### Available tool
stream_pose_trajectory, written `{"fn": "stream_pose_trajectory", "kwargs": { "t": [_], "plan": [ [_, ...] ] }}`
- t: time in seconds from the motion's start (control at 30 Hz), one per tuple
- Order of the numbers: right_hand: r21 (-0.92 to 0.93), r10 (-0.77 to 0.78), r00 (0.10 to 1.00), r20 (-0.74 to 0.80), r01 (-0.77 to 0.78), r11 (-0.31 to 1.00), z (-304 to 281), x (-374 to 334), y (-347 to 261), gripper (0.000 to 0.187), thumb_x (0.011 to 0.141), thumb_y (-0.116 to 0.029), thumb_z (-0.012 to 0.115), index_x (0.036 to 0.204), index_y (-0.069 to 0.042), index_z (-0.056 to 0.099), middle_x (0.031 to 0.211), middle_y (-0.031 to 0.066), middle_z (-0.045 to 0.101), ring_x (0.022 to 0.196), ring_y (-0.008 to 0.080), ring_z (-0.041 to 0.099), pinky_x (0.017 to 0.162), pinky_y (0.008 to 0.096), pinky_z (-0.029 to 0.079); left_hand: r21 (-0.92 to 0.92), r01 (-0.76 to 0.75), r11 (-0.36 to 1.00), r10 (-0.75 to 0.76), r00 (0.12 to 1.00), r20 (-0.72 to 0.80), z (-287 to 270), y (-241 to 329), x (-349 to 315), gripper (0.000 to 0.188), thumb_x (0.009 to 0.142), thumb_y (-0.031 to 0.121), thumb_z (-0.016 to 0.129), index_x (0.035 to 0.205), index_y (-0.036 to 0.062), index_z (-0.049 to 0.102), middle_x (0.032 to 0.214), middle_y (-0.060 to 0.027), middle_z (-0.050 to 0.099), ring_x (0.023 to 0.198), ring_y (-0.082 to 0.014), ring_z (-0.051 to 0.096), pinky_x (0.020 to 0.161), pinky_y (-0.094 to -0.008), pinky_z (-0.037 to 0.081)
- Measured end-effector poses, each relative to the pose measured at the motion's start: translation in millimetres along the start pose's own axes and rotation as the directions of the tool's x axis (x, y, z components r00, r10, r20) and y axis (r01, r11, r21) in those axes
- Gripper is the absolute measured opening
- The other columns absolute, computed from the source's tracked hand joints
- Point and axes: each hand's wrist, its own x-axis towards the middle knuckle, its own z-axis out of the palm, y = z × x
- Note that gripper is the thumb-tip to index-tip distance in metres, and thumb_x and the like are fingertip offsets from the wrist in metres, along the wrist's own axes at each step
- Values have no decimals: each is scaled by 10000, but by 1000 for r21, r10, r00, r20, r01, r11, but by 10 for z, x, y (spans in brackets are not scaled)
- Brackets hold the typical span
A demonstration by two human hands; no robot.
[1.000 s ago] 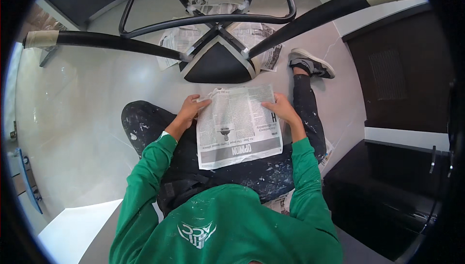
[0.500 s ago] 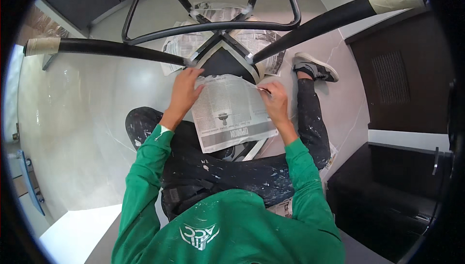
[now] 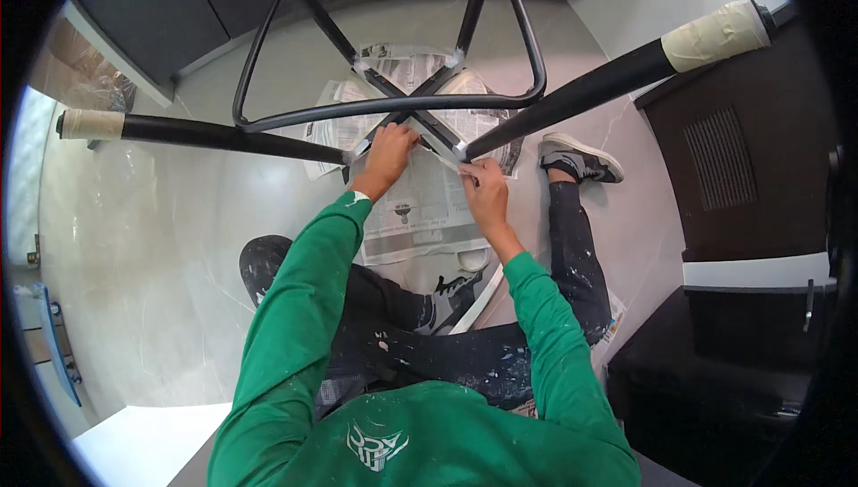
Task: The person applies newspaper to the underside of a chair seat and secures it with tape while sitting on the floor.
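An upturned stool with black metal legs (image 3: 585, 98) stands before me, its legs meeting in a crossed frame over the seat. A newspaper sheet (image 3: 420, 219) hangs from the near side of the seat toward my legs. My left hand (image 3: 389, 163) is closed at the sheet's upper edge, beside the middle of the cross; its fingertips are partly hidden. My right hand (image 3: 487, 194) pinches the sheet's upper right edge by the right near leg's base. Between the hands runs a pale strip along this edge. More newspaper (image 3: 411, 62) covers the far parts of the seat.
Beige tape (image 3: 715, 37) wraps the ends of the near legs. A black ring-shaped footrest (image 3: 393, 109) spans above my hands. My outstretched leg and shoe (image 3: 581, 161) lie right of the stool. A dark glossy cabinet (image 3: 715, 371) stands at the right. A small whitish round thing (image 3: 472, 259) lies by my other shoe.
Both hands have moved the newspaper sheet up and away from me, against the stool's cross. The left hand has shifted right, closer to the right hand. My near shoe is now more exposed.
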Motion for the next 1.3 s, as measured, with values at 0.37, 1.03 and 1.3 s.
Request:
{"fn": "stream_pose_trajectory", "kwargs": {
  "t": [0.37,1.03,1.3],
  "plan": [
    [17,142,983,-116,-141,990,285,-167,74,180,817,-7,744,984,-66,775,927,112,647,882,323,657,782,438,533,-264,41,964,-88,982,-170,467,448,-604,283,891,33,655,1171,-11,651,1286,-212,643,1190,-412,601,1024,-487,485],
    [-104,-263,960,93,272,957,173,-115,199,211,815,-43,683,1010,-51,762,1064,88,711,1063,287,683,901,387,568,-332,188,924,-245,960,-139,622,138,-75,174,895,42,726,1059,91,756,1069,-135,627,979,-352,646,825,-430,533],
    [-32,-224,971,78,227,973,336,-256,388,238,824,-26,666,1040,-22,767,1197,113,743,1204,306,675,1032,427,536,-311,212,927,-288,931,-224,583,192,43,172,947,76,698,1111,23,680,991,-171,673,858,-353,689,755,-422,548]
  ]
}}
